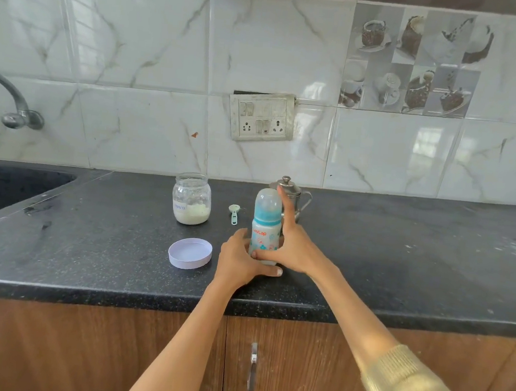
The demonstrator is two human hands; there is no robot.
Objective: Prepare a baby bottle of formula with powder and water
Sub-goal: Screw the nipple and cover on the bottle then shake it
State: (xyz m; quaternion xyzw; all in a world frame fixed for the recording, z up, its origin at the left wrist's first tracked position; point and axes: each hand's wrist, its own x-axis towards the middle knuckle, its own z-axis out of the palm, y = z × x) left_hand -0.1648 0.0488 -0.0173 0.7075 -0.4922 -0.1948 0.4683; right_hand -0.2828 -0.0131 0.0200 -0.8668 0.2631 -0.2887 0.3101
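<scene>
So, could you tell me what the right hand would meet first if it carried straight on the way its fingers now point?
Probably the steel jug. The right hand rests against the baby bottle, fingers pointing up and away toward the wall, with the jug right behind them. Depth is unclear, so the fingertips might pass over its lid.

We see the capped baby bottle [265, 227] upright on the counter, teal collar, printed body. Left of it, the open glass jar [191, 199] holds white powder, its lid [190, 253] lying nearby, a small scoop [234, 212] between.
</scene>
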